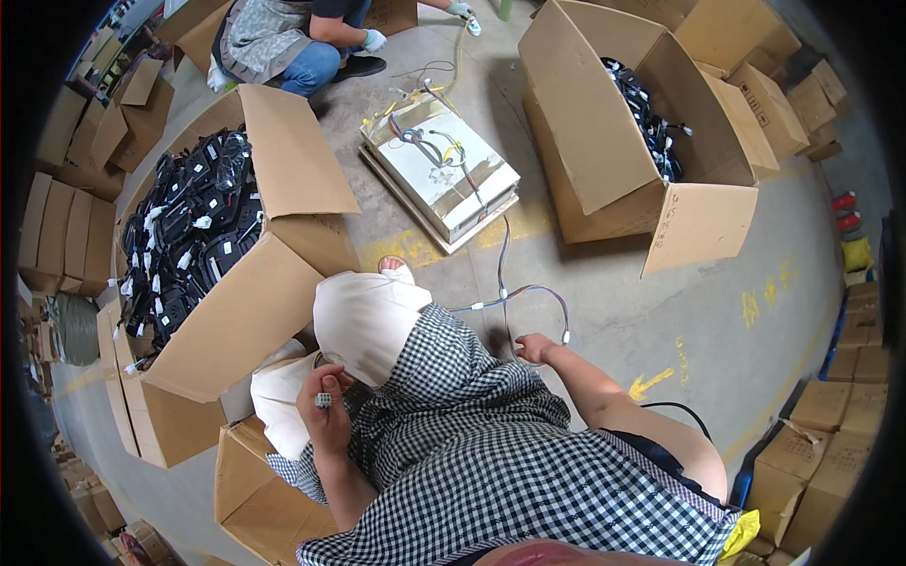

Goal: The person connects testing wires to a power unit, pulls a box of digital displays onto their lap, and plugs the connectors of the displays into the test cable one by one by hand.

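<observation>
My left hand point(326, 401) is raised above my left knee, fingers closed around a small grey-white plug connector point(324, 400) with several holes in its face. Lower down on the right, my right hand point(535, 348) reaches toward the floor, its fingers closed on a thin multicoloured wire harness point(505, 274). A branch of that harness loops over the floor and carries small white connectors. It runs up to a pale, flat box-shaped block point(442, 162), where more wires lie on top. Part of the harness is hidden behind my knee and apron.
At left stands an open carton point(307, 160) heaped with black cased parts point(193, 222) and white plugs. Another open carton point(590, 141) at upper right holds similar parts. A co-worker point(293, 42) in gloves crouches beyond. Stacked boxes point(830, 434) line the right side.
</observation>
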{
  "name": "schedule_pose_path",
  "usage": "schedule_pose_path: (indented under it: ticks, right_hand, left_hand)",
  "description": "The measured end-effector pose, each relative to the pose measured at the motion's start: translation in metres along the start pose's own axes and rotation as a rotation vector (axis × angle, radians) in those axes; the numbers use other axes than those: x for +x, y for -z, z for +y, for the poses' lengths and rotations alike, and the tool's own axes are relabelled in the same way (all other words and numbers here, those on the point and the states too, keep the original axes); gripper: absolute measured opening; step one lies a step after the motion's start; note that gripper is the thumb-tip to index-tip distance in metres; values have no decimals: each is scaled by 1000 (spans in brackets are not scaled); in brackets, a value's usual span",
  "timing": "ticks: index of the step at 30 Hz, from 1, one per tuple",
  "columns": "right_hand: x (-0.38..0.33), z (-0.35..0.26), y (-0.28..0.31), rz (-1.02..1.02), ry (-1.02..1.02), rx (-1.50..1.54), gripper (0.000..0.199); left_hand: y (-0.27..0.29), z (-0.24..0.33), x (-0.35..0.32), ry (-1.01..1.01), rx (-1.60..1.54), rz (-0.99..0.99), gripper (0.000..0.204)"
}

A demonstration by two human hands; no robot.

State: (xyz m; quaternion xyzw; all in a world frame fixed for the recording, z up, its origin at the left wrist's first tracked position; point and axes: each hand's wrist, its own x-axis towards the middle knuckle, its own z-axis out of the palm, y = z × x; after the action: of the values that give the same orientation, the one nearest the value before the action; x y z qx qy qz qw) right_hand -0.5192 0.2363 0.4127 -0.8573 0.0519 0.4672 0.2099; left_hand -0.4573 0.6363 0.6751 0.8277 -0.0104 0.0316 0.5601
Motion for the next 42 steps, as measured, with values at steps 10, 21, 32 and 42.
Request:
schedule_pose_path:
  ticks: [10, 21, 32, 42]
  right_hand:
    - [0, 1, 0, -48, -24, -15, 50]
    - [2, 6, -7, 25, 6, 10, 41]
    - [1, 11, -9, -16, -18, 12, 46]
    - [2, 11, -9, -21, -31, 10, 47]
  left_hand:
    - [2, 0, 1, 4, 28, 6, 28]
    - [2, -7, 1, -18, 55, -23, 27]
    - [2, -8, 1, -16, 79, -26, 29]
    - [1, -11, 1, -16, 122, -31, 29]
